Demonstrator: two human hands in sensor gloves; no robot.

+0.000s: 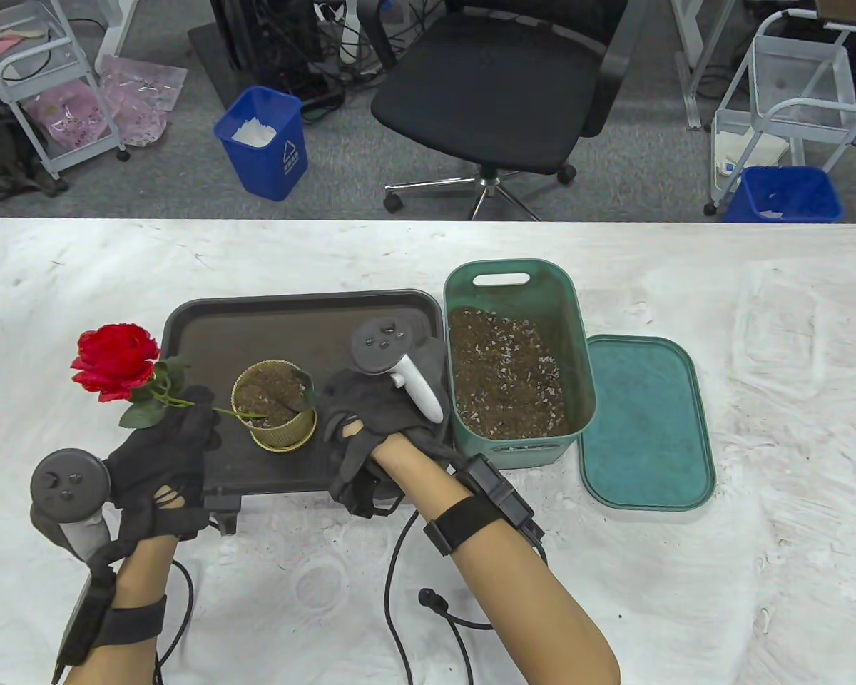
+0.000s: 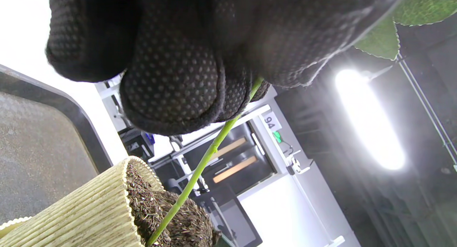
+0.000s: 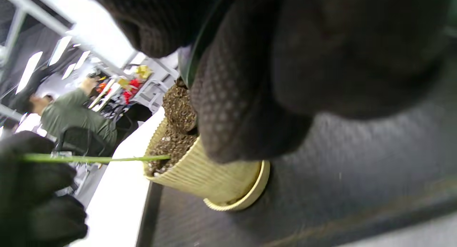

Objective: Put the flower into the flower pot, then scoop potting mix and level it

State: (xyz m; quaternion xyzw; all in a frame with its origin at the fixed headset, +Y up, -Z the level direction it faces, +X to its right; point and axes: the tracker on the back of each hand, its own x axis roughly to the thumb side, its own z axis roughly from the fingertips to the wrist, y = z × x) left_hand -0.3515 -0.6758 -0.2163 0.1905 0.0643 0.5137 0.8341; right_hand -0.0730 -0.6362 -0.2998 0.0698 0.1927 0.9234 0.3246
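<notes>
My left hand [image 1: 185, 414] pinches the green stem [image 2: 200, 165] of a red rose [image 1: 110, 360], which lies tilted to the left. The stem's lower end sits in the soil of the ribbed yellow pot [image 1: 274, 407], which stands on a black tray [image 1: 257, 321]. My right hand [image 1: 328, 407] is at the pot's right rim [image 3: 200, 182], fingers curled round a dark green scoop [image 3: 194, 58] whose tip is at the soil. Most of the scoop is hidden by the glove. The left hand [image 3: 32, 193] and the stem [image 3: 96, 158] also show in the right wrist view.
A green bin [image 1: 574, 342] of potting mix [image 1: 503, 371] stands right of the tray, its lid [image 1: 645, 421] flat on the table beside it. Cables [image 1: 399, 571] trail near the front edge. An office chair [image 1: 499, 78] and blue waste bins [image 1: 264, 143] stand behind the table.
</notes>
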